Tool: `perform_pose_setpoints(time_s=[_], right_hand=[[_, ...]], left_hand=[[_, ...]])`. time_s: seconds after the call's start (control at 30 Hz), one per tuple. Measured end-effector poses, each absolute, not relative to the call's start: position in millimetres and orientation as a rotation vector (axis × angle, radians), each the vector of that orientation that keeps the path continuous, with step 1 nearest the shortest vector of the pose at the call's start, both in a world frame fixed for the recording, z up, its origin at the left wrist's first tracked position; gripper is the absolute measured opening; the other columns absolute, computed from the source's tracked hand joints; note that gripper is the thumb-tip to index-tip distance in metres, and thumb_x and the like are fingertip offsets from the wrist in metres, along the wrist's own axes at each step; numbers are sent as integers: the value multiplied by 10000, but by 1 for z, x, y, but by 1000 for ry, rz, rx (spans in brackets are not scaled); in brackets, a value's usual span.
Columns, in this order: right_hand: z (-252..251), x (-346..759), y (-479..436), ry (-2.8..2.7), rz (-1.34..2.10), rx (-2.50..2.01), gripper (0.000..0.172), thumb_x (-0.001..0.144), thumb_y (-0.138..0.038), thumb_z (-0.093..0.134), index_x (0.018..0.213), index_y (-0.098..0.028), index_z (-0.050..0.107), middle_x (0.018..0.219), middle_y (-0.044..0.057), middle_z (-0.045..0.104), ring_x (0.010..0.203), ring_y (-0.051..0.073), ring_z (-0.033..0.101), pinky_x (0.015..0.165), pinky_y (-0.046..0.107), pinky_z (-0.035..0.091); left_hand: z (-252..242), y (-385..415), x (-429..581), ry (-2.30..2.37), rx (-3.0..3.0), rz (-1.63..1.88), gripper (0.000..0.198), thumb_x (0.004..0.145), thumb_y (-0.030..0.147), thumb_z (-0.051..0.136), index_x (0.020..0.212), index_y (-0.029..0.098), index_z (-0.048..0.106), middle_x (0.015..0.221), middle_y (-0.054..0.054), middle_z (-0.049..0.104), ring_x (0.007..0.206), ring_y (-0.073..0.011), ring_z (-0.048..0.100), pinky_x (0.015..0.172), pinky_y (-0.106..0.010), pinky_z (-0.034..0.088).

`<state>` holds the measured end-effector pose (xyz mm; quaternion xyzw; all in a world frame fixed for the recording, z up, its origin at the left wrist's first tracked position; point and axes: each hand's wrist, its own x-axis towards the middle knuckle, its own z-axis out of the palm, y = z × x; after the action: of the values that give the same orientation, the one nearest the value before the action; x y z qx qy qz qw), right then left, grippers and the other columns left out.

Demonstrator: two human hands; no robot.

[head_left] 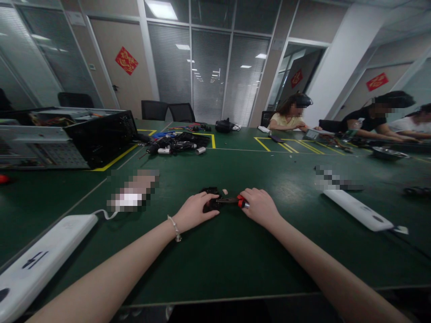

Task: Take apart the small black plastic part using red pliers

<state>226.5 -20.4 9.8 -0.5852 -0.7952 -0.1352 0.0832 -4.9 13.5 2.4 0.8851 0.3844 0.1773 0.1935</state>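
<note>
My left hand (193, 211), with a beaded bracelet at its wrist, grips a small black part (213, 205) on the green table. Its fingers cover much of that part, so the exact kind is unclear. In my right hand (261, 207) is a pair of pliers (230, 200) with red handles. The pliers' jaws point left and reach the black part; whether they are closed on it I cannot make out. Just beyond the jaws lies a small pale piece (225, 192).
White power strips (358, 208) lie to either side, one cabled to a blurred-out device (134, 190). An open computer case (101, 139) stands at the left. Cables and tools (175, 142) are heaped farther back. Several people sit at the far right.
</note>
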Motion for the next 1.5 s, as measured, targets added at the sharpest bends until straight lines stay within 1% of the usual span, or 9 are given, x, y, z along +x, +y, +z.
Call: perform_pose_setpoints(time_s=[0.1,0.23,0.33,0.47,0.7,0.93,1.07,1.23,1.5], right_hand=[[11,226,-20,-2377,-397,-1748,223,711,-247,547,919,-172,581,891,55,614,787,177,537,700,303,396],[11,225,-20,-2378,-393,-1756,222,713,-252,549,917,-168,580,883,51,614,779,172,537,700,303,392],[11,226,-20,-2382,-395,-1762,213,712,-247,545,909,-173,579,879,50,612,774,170,536,691,298,386],[10,226,-20,-2386,-420,-1764,206,708,-245,538,899,-177,581,867,56,614,777,179,532,685,299,377],[9,228,-21,-2384,-408,-1746,210,707,-241,535,902,-176,579,876,55,611,772,175,528,682,293,377],[9,227,-20,-2379,-415,-1746,203,718,-249,529,900,-174,579,869,54,609,769,176,527,686,299,379],[10,227,-20,-2385,-408,-1752,212,718,-250,533,911,-174,578,880,53,611,774,175,532,692,300,388],[10,227,-21,-2385,-405,-1766,205,723,-244,526,908,-175,579,881,56,614,775,175,536,692,300,392],[12,225,-21,-2387,-425,-1756,199,708,-234,527,891,-177,579,877,58,610,774,180,527,680,298,376]], left_hand=[[1,14,-5,1067,2496,505,453,776,434,531,1187,258,458,895,-25,541,795,-190,533,688,-318,428],[0,15,-5,1077,2474,513,456,772,447,530,1183,263,458,1022,-35,505,824,-188,533,691,-314,439],[0,14,-5,1068,2464,525,452,767,450,535,1178,275,461,1090,-30,476,872,-192,527,720,-317,442],[0,14,-5,1067,2471,546,446,766,420,548,1179,276,461,1071,-30,488,892,-198,524,743,-323,438],[1,13,-4,1058,2486,553,432,772,389,545,1176,262,462,971,-24,521,825,-183,536,710,-315,439],[2,12,-5,1070,2464,548,439,777,397,529,1193,276,457,1097,-29,476,875,-189,530,723,-315,448],[2,13,-5,1075,2430,529,461,776,410,527,1210,274,452,1093,-33,474,870,-188,532,735,-321,452],[3,13,-4,1051,2405,528,452,784,407,520,1212,277,457,1108,-29,477,933,-196,515,799,-339,437],[5,12,-3,1083,2429,532,465,771,382,541,1213,261,462,1076,-38,497,848,-190,534,717,-317,443]])
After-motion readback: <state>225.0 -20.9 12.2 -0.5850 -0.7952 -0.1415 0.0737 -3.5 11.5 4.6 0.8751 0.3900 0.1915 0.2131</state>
